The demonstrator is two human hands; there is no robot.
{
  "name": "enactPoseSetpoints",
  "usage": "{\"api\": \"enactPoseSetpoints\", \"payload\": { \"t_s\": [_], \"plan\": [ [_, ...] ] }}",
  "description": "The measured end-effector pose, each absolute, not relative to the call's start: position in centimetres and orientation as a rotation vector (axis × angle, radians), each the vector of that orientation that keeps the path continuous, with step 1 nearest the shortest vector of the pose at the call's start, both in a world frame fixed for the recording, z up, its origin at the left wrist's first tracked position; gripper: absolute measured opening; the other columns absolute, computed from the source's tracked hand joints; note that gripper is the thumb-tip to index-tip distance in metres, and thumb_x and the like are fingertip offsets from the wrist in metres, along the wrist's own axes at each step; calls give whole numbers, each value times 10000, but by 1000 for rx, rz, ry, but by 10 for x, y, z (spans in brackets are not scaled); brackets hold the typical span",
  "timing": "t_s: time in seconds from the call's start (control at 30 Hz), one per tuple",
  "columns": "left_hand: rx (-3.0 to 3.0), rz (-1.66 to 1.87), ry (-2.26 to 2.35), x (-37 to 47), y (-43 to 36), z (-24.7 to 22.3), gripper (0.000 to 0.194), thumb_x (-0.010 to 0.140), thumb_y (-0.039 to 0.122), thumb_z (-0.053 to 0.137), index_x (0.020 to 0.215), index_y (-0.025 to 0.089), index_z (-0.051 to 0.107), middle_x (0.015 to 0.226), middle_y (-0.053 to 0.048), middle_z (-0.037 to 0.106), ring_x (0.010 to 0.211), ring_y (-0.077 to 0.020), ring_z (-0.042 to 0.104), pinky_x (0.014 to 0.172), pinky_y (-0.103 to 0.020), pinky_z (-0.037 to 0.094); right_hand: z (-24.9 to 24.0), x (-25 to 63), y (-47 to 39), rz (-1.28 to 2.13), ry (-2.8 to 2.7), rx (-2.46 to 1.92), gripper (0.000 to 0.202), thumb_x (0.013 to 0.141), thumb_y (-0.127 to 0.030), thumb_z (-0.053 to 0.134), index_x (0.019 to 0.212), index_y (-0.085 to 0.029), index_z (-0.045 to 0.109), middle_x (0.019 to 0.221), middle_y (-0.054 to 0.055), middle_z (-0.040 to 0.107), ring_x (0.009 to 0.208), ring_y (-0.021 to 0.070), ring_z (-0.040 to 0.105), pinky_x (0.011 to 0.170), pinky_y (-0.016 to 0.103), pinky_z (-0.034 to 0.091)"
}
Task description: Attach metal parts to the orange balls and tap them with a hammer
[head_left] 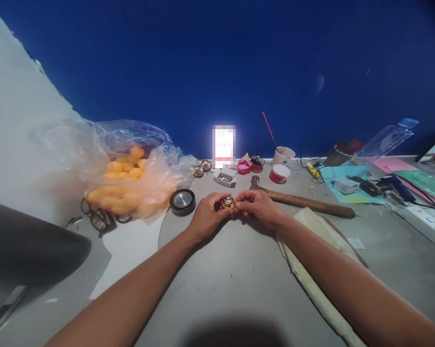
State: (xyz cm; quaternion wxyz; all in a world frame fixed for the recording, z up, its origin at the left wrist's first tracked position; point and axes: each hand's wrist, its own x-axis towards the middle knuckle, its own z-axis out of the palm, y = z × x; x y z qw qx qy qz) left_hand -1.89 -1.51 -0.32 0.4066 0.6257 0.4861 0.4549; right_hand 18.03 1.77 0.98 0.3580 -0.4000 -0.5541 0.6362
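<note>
Between the fingers of my left hand (210, 212) is a small orange ball (228, 203) dotted with shiny metallic pieces. My right hand (256, 206) meets it from the other side, thumb and forefinger pinched together at its edge; whether a tiny piece sits in that pinch is too small to tell. Just beyond the hands lies a small open box (225, 178) with shiny bits in it. Two similar decorated balls (198, 170) rest farther back to the left. Left of my left hand is a round black tin (182, 201) with a silver centre.
A clear plastic bag (130, 168) of orange balls fills the left. A hammer (307, 203) lies right, behind a folded cloth (311, 236). Red-rimmed tubs (279, 173), a white cup (284, 155) with a red stick, and a bright blurred screen (224, 145) stand at the back.
</note>
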Motion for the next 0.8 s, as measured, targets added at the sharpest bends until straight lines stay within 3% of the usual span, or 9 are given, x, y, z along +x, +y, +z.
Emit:
{"api": "enactPoseSetpoints", "payload": {
  "t_s": [0.8],
  "plan": [
    [1595, 1134, 1232, -20, -15, -2, 471, 759, 463, 883, 1119, 168, 810, 1002, -76, 772, 837, -217, 702, 759, -332, 557, 11, 181, 18, 1633, -1460, -1014, 223, 672, -350, 899, 750, -177, 783, 673, 43, 738, 516, 93, 507, 490, 237, 338]
  ]
}}
